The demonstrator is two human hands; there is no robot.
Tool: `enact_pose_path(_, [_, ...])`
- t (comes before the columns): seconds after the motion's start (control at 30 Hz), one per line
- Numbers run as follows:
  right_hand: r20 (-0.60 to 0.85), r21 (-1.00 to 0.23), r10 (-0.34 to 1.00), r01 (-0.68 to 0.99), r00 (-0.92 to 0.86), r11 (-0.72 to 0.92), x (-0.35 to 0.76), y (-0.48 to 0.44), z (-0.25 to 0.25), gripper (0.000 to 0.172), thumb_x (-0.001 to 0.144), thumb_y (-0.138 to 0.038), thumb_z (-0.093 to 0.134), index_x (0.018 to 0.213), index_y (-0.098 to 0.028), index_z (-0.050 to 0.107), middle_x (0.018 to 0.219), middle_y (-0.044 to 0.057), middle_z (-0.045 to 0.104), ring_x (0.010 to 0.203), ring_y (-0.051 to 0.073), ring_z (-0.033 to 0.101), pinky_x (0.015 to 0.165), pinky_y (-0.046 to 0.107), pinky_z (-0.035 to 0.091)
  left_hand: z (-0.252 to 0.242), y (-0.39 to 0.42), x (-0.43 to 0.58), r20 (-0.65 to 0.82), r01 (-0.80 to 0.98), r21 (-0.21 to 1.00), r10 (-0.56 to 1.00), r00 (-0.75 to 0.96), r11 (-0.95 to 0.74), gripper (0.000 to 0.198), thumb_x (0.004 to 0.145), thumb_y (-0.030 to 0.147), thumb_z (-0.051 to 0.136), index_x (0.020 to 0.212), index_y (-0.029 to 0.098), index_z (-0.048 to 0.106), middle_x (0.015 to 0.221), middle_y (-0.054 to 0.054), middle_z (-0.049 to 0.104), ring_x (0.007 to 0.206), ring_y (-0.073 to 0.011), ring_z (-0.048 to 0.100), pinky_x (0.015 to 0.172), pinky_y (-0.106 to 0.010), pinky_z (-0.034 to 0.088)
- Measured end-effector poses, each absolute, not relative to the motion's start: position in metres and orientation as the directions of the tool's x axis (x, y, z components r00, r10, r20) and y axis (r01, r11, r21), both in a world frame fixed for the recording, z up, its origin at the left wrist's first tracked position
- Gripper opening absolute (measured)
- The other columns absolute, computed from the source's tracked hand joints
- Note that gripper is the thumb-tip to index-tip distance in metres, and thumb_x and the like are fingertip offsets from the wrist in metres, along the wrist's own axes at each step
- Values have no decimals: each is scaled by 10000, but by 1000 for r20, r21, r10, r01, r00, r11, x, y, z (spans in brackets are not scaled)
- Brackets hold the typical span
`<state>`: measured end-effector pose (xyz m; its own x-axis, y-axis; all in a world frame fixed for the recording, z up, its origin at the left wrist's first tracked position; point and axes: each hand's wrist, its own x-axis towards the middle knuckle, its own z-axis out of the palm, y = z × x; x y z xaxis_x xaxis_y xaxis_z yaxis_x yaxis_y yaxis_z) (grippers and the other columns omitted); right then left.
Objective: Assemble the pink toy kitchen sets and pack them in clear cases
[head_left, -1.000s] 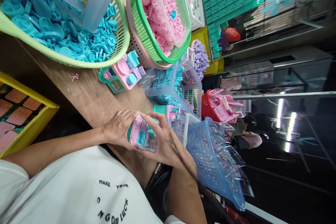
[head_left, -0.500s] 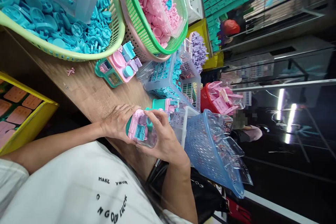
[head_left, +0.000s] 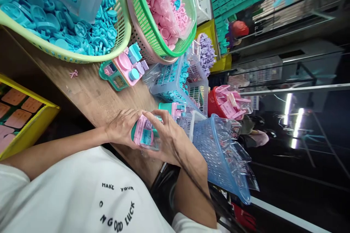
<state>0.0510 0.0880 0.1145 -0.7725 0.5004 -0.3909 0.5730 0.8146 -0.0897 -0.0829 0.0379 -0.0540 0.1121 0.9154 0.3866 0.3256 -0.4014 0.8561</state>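
A: Where's the toy (head_left: 144,135) rn?

B: Pink and teal plastic toy, held just above the near edge of the tabletop (head_left: 93,98), between both hands, right in front of the person's white shirt (head_left: 82,193).

A: Left hand?

B: Left hand (head_left: 121,127) is wrapped round the teal end, grip closed on the toy, fingers curled over the top.

A: And the right?

B: Right hand (head_left: 169,140) also has its grip closed on the toy, w/ fingers (head_left: 153,116) bent over the pink side and a bit of clear wrap under it.

A: What else is around?

B: Finished toy set (head_left: 123,70) lying further up the tabletop, well apart from the hands. Light green basket (head_left: 124,34) full of teal parts at the far left, green basket (head_left: 144,18) w/ pink parts beside it. Blue basket (head_left: 216,160) just beside the right hand, tilted, w/ clear bags in it. Red basket (head_left: 212,103) w/ pink pieces behind that. Yellow bin (head_left: 35,127) at the left, below the tabletop edge.
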Motion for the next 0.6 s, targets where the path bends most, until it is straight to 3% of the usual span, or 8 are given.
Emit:
enact_pose_path(0.13, [-375,-109,480,552,-793,827,59,93,111,1044,696,-470,824,1551,-201,288,1388,184,408,1295,364,487,1038,534,519,-54,39,-83,359,320,868,925,126,-380,977,550,627,824,1299,119,454,1210,-171,630,1121,-361,608,974,-483,470])
enact_pose_path(0.27, [-304,-65,437,476,-847,877,63,92,110,1021,728,-568,788,1557,-244,286,1501,173,339,1435,417,314,1127,630,403,-56,39,-81,356,321,867,924,137,-382,1030,537,629,830,1341,124,431,1288,-181,606,1177,-369,589,1008,-490,454])
enact_pose_path(0.43, [-297,-79,392,431,-871,899,59,91,111,898,798,-459,737,1544,-226,295,1405,178,467,1280,357,495,1059,562,472,-58,39,-79,371,327,863,922,110,-386,1049,537,614,825,1368,116,423,1312,-188,600,1190,-368,588,1019,-482,448])
enact_pose_path(0.6, [-239,-124,399,436,-885,891,64,90,107,877,779,-427,734,1520,-216,316,1383,178,465,1270,348,501,1032,537,489,-55,40,-82,366,303,868,919,145,-393,1002,557,646,807,1345,143,450,1304,-183,610,1152,-367,605,988,-488,459])
